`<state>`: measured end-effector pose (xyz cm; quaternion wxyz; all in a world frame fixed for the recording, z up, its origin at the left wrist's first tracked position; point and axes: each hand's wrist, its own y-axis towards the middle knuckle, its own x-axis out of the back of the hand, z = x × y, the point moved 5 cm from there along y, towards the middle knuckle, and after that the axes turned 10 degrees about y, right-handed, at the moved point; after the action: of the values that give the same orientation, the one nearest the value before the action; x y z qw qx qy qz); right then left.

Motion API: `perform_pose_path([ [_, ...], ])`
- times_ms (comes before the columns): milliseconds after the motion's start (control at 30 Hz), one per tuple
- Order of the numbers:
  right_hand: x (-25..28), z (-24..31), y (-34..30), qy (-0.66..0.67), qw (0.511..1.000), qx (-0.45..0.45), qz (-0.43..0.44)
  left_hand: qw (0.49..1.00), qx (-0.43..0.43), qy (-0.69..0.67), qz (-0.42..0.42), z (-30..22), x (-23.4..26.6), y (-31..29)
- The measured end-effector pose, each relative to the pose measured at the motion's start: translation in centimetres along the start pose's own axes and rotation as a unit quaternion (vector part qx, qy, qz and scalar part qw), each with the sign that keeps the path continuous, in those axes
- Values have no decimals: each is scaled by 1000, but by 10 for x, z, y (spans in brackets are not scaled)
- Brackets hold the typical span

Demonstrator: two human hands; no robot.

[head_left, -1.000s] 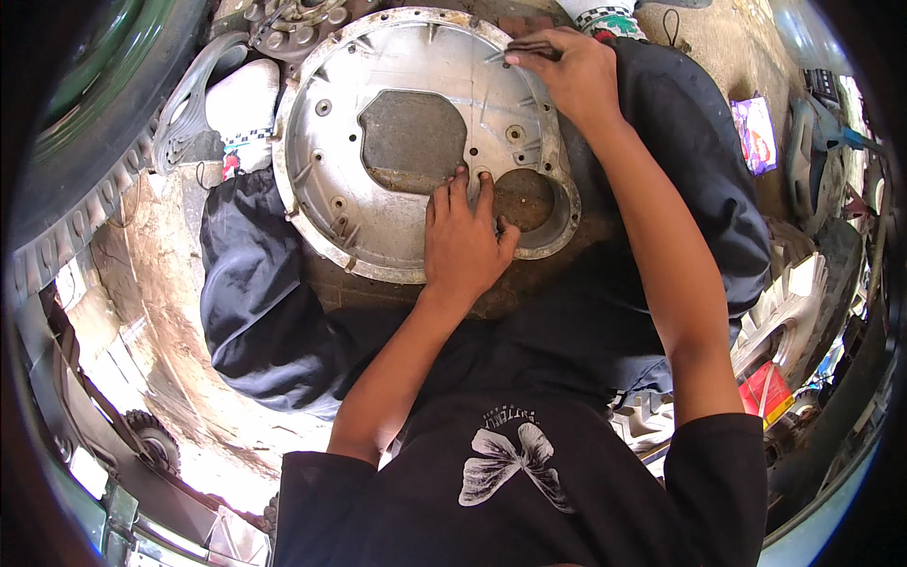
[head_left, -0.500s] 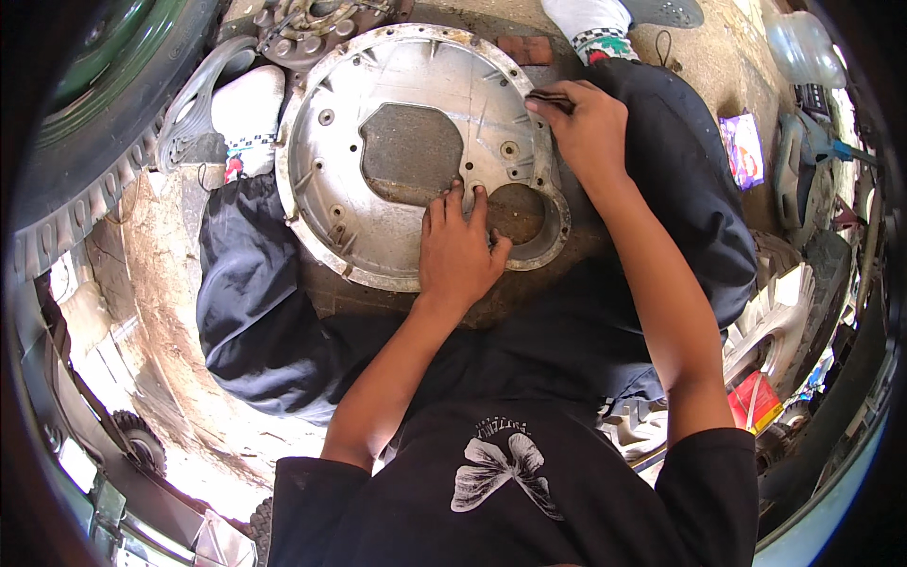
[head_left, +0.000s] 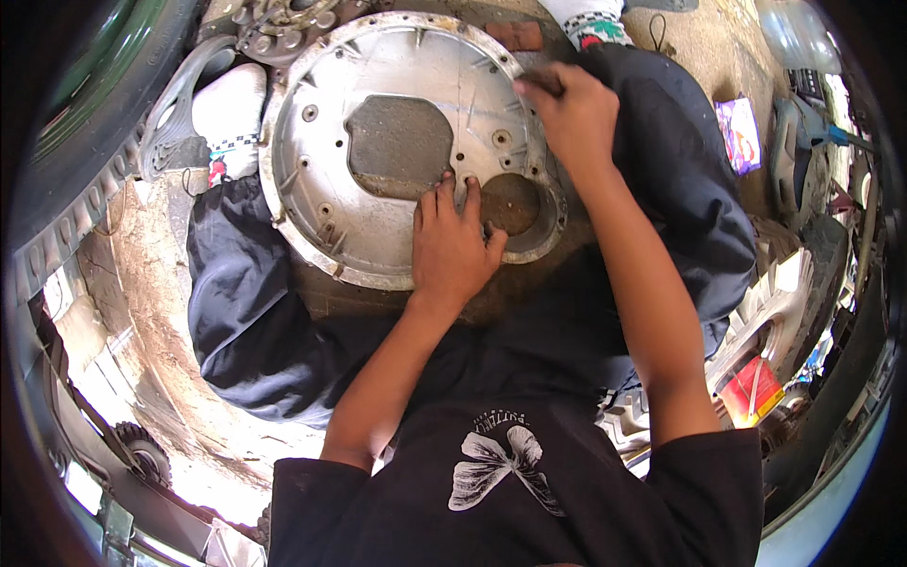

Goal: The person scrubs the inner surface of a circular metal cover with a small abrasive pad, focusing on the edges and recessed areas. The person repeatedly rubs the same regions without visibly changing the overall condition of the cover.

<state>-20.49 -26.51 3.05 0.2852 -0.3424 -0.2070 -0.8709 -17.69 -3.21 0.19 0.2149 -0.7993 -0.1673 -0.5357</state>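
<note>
A round metal bell housing [head_left: 378, 246], silvery with bolt holes along its rim, lies flat between my legs. It has a large central opening and a smaller round one at its lower right. My left hand [head_left: 453, 231] rests on the housing between those two openings, fingers stretched forward and pressing on the metal. At the upper right rim, my right hand [head_left: 578, 106] pinches a dark brown folded strip [head_left: 543, 81], which looks like sandpaper. The strip is against or just over the rim; motion blur hides the exact contact.
A large tyre with a green wheel [head_left: 104, 123] stands at the far left. Beyond the housing sit a greasy metal part [head_left: 279, 28] and a reddish-brown block [head_left: 515, 36]. To the right are a purple packet [head_left: 739, 135], a clear plastic bottle [head_left: 798, 38] and a red-and-yellow box [head_left: 753, 392].
My right hand has shifted slightly left and up along the rim with the dark strip. The housing appears a little further left and higher in view; my left hand stays on it.
</note>
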Motion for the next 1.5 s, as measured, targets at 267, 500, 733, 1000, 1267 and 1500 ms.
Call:
perform_pose_path([
  [267,-2,-11,-11,117,984,-132,-1,1000,13,-11,13,2,1,3],
  [500,-15,-2,28,51,997,-57,-18,1000,-8,-18,6,0,2,3],
  [733,8,-8,-23,43,994,-95,22,1000,7,-19,9,3,-1,1],
  [1000,-4,-7,10,64,995,-74,11,999,-2,-38,1,0,3,4],
  [1267,2,-4,-5,60,993,-100,1,1000,-4,-16,-11,2,1,0],
  [1500,-1,-5,-4,77,995,-55,-18,999,9,-38,-2,2,2,3],
])
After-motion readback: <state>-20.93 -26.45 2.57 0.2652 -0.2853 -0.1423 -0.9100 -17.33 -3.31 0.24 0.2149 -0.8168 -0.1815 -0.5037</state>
